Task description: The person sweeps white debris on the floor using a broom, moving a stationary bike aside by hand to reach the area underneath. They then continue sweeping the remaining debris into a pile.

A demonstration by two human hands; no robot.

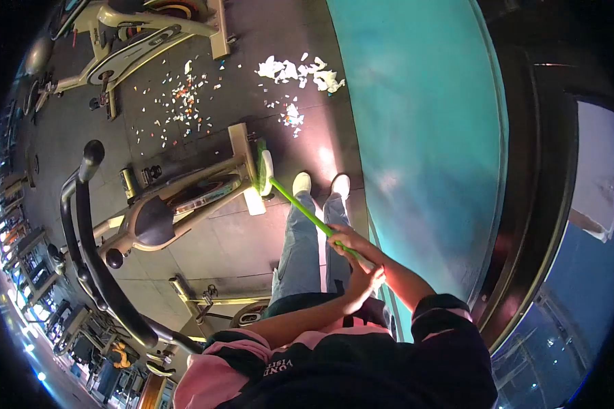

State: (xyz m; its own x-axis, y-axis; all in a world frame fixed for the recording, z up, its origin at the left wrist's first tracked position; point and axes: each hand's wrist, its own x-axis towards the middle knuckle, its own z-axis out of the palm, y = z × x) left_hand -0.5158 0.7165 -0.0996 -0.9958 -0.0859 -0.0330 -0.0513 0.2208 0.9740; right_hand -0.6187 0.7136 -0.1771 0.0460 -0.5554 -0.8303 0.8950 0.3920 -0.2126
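Both my hands are wrapped around the green handle of a broom [301,207]. My right hand [348,238] grips it further down the shaft, and my left hand [366,282] closes round the top end, close to my waist. The handle slopes away from me to the broom head [266,172], white on top with green bristles. That head is beside the foot bar [241,144] of an exercise bike and overlaps it in this view. Beyond it lie scattered small paper scraps [186,95], a small pile of bits [293,117] and crumpled white paper [286,69].
The near exercise bike [155,221] stands on the left, its black handlebar [89,225] reaching toward me. Another bike [140,51] is at the upper left. A teal wall panel [430,150] runs along the right. My shoes [303,183] are just behind the broom head.
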